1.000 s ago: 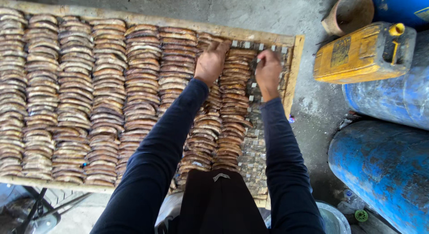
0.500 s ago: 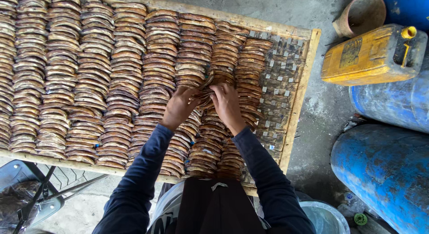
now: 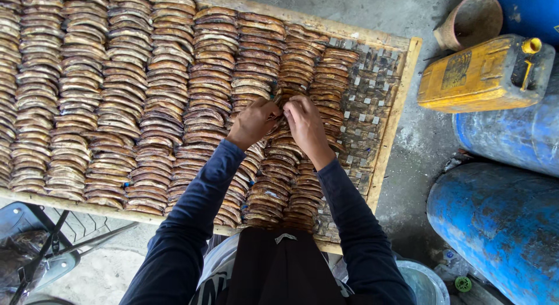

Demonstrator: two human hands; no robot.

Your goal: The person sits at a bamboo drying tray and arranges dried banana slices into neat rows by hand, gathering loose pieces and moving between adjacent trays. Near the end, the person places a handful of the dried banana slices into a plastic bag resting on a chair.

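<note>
Spanning most of the view from nine to two o'clock, a woven drying tray (image 3: 389,115) with a wooden frame carries overlapping columns of brown slices (image 3: 145,95). Two blue drums (image 3: 501,223) lie at four o'clock, with a yellow jerrycan (image 3: 480,75) at two o'clock. Near the centre, the left hand (image 3: 251,123) and right hand (image 3: 307,127) meet fingertip to fingertip, pinched narrowly on slices in a column; exactly what each holds cannot be told.

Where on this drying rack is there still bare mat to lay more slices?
Bare woven mat shows only along the right side, between the last row of brown slices and the wooden frame. Everything left of that is packed in overlapping rows. Both hands, left hand and right hand, work mid-rack among the slices.
</note>
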